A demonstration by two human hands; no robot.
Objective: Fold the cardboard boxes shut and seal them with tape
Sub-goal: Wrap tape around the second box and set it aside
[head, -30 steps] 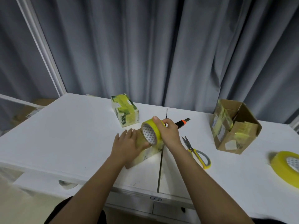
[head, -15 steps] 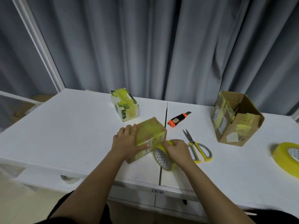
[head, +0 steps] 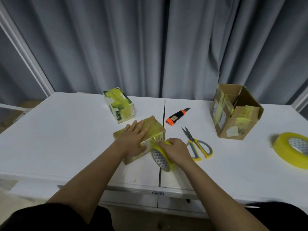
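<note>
Centrally, low in frame: box (head: 150, 130) on white worktop (head: 58, 139), pinned under left hand (head: 135, 139), fingers straight and flat on top face. Right hand (head: 176, 150) curled round tape roll (head: 162, 157), just lower right of box, strip running from roll onto box's near corner. Judged mid-seal: strip laid over top, being drawn down the side.

For a clean seal: keep flat pressure on top so box cannot slide; pull roll taut and close to the cardboard; smooth strip down before cutting; scissors (head: 197, 145) and knife (head: 176, 116) lying right of box, within reach.

Count: three boxes (one in hand; sealed box (head: 119, 105) above it; open box (head: 235, 112) at right, flaps up, not yet sealed); two rolls (second roll (head: 293, 150) at right edge); one scissors; one knife.
</note>
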